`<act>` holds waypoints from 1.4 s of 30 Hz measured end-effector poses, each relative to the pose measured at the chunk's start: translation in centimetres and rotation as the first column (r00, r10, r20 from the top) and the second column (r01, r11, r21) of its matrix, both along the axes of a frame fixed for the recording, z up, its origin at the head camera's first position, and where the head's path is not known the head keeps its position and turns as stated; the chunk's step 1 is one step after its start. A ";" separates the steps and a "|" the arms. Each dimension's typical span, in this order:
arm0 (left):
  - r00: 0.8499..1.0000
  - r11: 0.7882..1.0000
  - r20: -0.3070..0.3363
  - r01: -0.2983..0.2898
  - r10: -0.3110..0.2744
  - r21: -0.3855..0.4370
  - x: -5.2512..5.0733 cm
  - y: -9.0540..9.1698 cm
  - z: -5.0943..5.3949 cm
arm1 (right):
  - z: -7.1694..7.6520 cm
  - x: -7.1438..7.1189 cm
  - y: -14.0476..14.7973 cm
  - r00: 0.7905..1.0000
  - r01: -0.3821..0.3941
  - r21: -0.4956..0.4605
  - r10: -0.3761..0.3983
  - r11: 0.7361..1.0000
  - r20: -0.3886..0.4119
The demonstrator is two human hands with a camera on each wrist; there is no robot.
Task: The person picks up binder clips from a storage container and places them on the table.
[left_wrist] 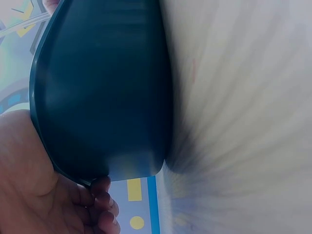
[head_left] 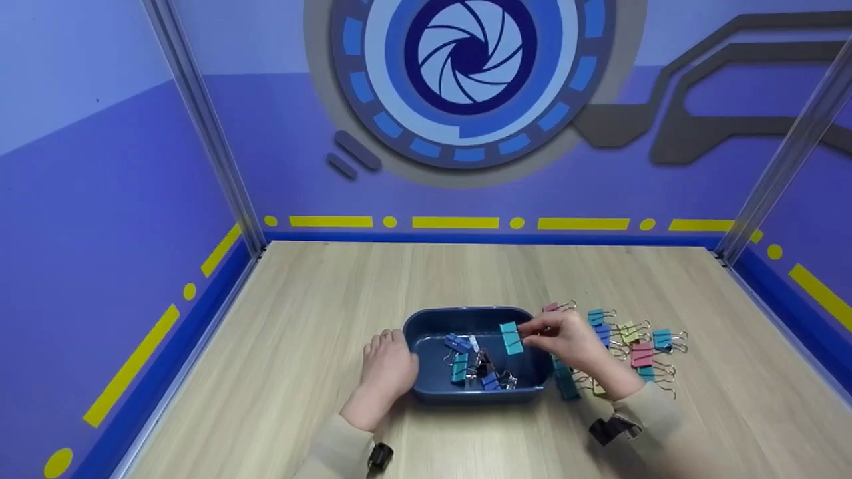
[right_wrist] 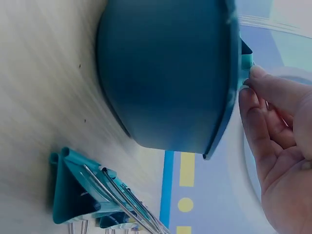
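A dark blue plastic box [head_left: 476, 397] stands on the table with several binder clips inside, among them a teal clip [head_left: 459, 368] and a blue clip [head_left: 490, 381]. My left hand [head_left: 391, 362] holds the box's left end; in the left wrist view its palm lies against the rim and its fingers [left_wrist: 103, 200] curl at the corner. Between thumb and fingertips, my right hand [head_left: 566, 339] pinches a teal binder clip [head_left: 511, 338] by its wire handle end, over the right part of the box. The right wrist view shows the box wall hiding most of that clip [right_wrist: 246, 61].
To the right of the box lies a loose group of binder clips, including a pink clip [head_left: 642, 354], a yellow clip [head_left: 629, 332] and a teal clip [head_left: 662, 338]. My right forearm covers some of them. Blue panels [head_left: 466, 199] enclose the wooden table [head_left: 319, 286] at the back and sides.
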State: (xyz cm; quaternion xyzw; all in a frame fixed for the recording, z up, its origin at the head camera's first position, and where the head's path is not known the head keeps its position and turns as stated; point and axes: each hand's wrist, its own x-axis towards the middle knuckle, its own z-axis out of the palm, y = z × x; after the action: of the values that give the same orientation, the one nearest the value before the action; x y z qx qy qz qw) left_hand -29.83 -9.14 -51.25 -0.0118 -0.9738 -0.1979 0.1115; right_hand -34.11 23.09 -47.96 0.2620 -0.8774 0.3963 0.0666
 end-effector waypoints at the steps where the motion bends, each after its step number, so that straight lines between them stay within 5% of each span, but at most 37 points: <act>1: 1.000 1.000 0.002 0.000 0.000 0.002 0.0 0.0 0.0 | 0.1 0.2 0.2 1.000 0.011 -0.012 -0.011 1.000 0.009; 13: 1.000 1.000 0.025 -0.013 0.012 0.008 0.0 0.1 0.2 | 1.2 3.7 3.5 0.988 0.130 -0.121 -0.118 0.984 0.096; 20: 1.000 1.000 0.006 -0.007 0.007 -0.001 0.0 0.2 0.1 | 0.7 6.5 6.8 0.976 0.218 -0.095 -0.216 0.971 0.034; 24: 1.000 1.000 -0.021 -0.007 0.006 -0.016 0.1 0.1 0.0 | 0.3 8.2 8.9 0.953 0.303 -0.030 -0.302 0.953 0.037; 31: 1.000 0.999 -0.016 -0.011 0.010 -0.031 0.0 0.1 0.0 | 0.0 10.3 12.5 0.873 0.403 0.152 -0.428 0.903 0.232; 42: 1.000 1.000 0.008 -0.015 0.015 -0.011 -0.1 0.1 0.0 | -1.0 10.5 16.1 0.819 0.399 0.283 -0.478 0.872 0.317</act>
State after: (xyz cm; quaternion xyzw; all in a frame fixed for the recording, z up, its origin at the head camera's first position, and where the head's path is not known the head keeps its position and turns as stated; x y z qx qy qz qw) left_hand -29.89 -8.99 -51.20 -0.0042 -0.9753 -0.1920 0.1088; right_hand -23.65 39.22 -48.96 -0.0238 -0.9459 0.3209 -0.0407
